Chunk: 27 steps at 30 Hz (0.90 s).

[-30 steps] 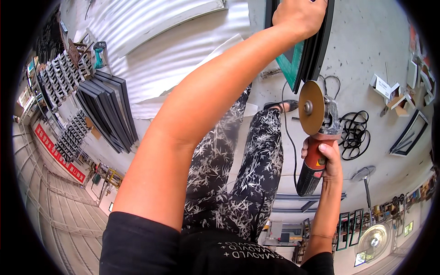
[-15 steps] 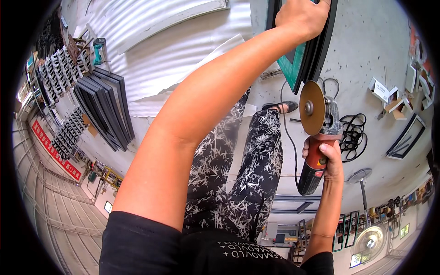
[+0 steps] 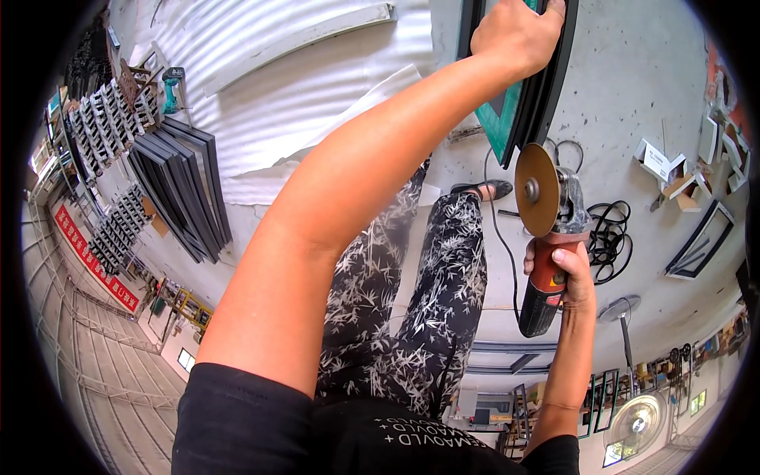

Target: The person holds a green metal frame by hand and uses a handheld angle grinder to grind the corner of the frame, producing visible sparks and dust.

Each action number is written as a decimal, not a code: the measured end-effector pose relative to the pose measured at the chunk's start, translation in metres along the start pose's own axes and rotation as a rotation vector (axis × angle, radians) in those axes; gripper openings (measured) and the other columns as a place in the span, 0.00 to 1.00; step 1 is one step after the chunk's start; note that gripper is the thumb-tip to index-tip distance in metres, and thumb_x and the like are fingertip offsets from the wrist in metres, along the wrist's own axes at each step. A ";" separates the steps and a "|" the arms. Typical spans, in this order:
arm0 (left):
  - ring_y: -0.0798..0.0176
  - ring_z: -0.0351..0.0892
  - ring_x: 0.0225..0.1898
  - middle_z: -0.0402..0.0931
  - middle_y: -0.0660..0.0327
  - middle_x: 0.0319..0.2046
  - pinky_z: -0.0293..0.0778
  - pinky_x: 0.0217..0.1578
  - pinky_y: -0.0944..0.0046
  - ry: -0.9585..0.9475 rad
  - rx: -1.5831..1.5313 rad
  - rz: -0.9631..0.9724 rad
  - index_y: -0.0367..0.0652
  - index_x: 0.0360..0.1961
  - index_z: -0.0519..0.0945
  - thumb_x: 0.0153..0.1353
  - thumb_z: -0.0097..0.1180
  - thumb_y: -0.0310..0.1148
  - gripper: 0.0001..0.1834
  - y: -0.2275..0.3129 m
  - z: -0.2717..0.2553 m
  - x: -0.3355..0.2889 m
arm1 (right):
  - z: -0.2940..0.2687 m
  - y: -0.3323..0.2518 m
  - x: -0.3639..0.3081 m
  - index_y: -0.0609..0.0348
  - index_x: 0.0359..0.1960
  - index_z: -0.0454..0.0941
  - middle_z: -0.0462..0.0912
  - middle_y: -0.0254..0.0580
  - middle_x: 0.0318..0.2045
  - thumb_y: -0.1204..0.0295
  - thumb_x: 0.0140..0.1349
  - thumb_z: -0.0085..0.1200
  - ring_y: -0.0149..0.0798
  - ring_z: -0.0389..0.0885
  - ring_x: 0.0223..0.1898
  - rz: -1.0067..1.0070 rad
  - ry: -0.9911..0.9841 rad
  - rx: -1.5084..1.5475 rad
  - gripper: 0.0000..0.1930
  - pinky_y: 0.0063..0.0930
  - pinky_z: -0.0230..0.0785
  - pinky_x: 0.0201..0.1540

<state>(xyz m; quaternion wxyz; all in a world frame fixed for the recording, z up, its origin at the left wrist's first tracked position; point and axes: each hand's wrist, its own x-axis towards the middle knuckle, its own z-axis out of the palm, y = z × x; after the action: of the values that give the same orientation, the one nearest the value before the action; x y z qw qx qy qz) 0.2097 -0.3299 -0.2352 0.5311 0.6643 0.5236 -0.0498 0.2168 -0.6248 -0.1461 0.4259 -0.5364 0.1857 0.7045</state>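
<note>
One person at work, two bare hands in view; the left hand (image 3: 518,36) is stretched to the far side of the scene and closed over the edge of a black frame (image 3: 554,75); that frame stands upright on the concrete floor (image 3: 633,87) with a teal panel (image 3: 500,123) showing inside it; how many bars make up the frame cannot be told.

The right hand (image 3: 571,273) is wrapped tight around the red-and-black body of one angle grinder (image 3: 550,237); the grinder carries one tan disc (image 3: 536,190), held just below the lower end of the frame and near it, contact not discernible; one black cable (image 3: 495,229) runs from the far floor toward the tool.

Both legs are in patterned trousers (image 3: 443,269); one sandalled foot (image 3: 483,190) is visible on the floor, left of the grinder.

To the right, one coil of black cable (image 3: 609,237) lies on the floor; beyond it, one empty black frame (image 3: 701,241) lies flat, with small cardboard boxes (image 3: 661,166) further off.

To the left, a stack of dark panels (image 3: 182,190) leans beside corrugated white sheeting (image 3: 261,95); one teal power drill (image 3: 170,87) hangs at far left.

Two fans are seen at near right: one on a stand (image 3: 621,309), one larger (image 3: 633,423) near the lower rim.
</note>
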 end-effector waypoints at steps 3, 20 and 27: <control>0.31 0.75 0.52 0.75 0.29 0.47 0.69 0.54 0.45 0.023 0.015 -0.019 0.22 0.50 0.69 0.63 0.42 0.63 0.43 -0.002 0.004 0.004 | -0.001 -0.004 0.001 0.67 0.45 0.72 0.79 0.50 0.29 0.56 0.44 0.61 0.41 0.80 0.27 0.009 -0.004 -0.012 0.31 0.31 0.76 0.32; 0.32 0.75 0.52 0.75 0.30 0.46 0.69 0.53 0.44 0.028 0.036 -0.032 0.24 0.49 0.70 0.63 0.43 0.63 0.42 -0.001 0.003 0.005 | -0.003 -0.009 0.007 0.67 0.45 0.71 0.78 0.50 0.28 0.56 0.44 0.62 0.42 0.79 0.26 0.005 -0.050 0.045 0.31 0.32 0.75 0.31; 0.31 0.75 0.52 0.75 0.29 0.46 0.69 0.54 0.44 0.045 0.041 -0.029 0.23 0.48 0.70 0.64 0.43 0.63 0.42 -0.005 0.001 0.006 | -0.002 -0.008 0.010 0.67 0.46 0.71 0.78 0.50 0.28 0.56 0.44 0.62 0.42 0.79 0.26 0.000 -0.061 0.045 0.31 0.32 0.75 0.31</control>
<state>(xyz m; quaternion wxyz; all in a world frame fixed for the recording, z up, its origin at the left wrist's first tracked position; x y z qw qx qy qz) 0.2096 -0.3276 -0.2424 0.5048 0.6682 0.5438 -0.0531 0.2233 -0.6179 -0.1545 0.4433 -0.5051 0.1883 0.7162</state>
